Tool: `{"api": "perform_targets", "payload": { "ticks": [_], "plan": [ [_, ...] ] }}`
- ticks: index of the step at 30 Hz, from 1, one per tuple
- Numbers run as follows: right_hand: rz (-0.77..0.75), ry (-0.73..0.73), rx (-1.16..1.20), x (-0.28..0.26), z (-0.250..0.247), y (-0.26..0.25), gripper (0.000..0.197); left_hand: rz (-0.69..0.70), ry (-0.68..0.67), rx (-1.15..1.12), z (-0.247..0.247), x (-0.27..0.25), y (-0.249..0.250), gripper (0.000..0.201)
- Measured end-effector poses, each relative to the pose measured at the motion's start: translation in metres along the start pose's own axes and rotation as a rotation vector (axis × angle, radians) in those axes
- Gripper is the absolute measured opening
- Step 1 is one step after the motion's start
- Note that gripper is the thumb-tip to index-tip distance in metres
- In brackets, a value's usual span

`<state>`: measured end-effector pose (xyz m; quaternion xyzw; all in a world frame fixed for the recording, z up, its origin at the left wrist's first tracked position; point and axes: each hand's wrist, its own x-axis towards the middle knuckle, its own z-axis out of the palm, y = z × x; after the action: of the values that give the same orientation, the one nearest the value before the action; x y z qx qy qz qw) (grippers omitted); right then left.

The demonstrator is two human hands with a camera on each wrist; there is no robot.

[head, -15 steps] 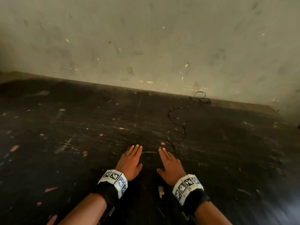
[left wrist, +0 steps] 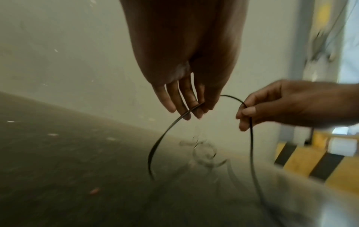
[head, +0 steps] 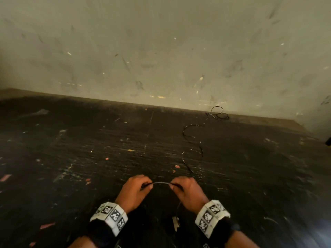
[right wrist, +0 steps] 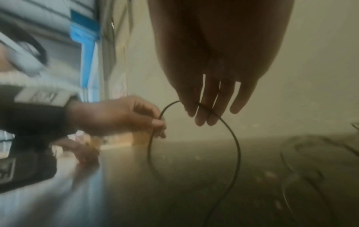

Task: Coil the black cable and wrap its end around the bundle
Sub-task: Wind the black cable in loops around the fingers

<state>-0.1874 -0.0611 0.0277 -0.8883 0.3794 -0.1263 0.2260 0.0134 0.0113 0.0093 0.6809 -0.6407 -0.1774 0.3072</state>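
Note:
A thin black cable (head: 192,138) snakes over the dark floor from a small tangle (head: 217,113) by the wall toward me. My left hand (head: 146,186) and right hand (head: 174,186) each pinch it close together. A short arc of cable (head: 161,183) is raised between them. In the left wrist view my left fingers (left wrist: 186,107) pinch the cable (left wrist: 161,138), and my right hand (left wrist: 246,113) grips it beside them. In the right wrist view the cable (right wrist: 234,138) hangs as a loop from my right fingers (right wrist: 202,113) and my left hand (right wrist: 155,122).
The floor (head: 89,158) is dark, scuffed and dotted with small scraps. A stained pale wall (head: 161,59) closes off the far side. A yellow and black striped barrier (left wrist: 310,162) shows at the right of the left wrist view. A dark object (head: 328,141) sits at the right edge.
Both hands lay flat with straight fingers on the floor. Now their fingers are curled and pinch the cable, with a short arc lifted between them.

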Motion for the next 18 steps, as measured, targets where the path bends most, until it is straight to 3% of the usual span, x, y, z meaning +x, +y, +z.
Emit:
{"api": "perform_targets", "payload": {
  "ticks": [6, 11, 14, 18],
  "plan": [
    [-0.111, 0.192, 0.098, -0.027, -0.08, -0.021, 0.017, -0.123, -0.135, -0.519, -0.045, -0.044, 0.063, 0.017],
    [-0.061, 0.275, 0.084, -0.037, -0.12, -0.022, 0.016, -0.271, -0.223, -1.226, -0.063, -0.07, 0.096, 0.021],
    [-0.078, 0.25, 0.055, -0.043, -0.121, -0.035, 0.025, -0.248, -0.252, -1.395, -0.068, -0.077, 0.118, 0.017],
    [-0.261, 0.209, 0.074, -0.054, -0.112, -0.069, 0.03, -0.185, -0.277, -1.493, -0.076, -0.084, 0.146, 0.014]
  ]
}}
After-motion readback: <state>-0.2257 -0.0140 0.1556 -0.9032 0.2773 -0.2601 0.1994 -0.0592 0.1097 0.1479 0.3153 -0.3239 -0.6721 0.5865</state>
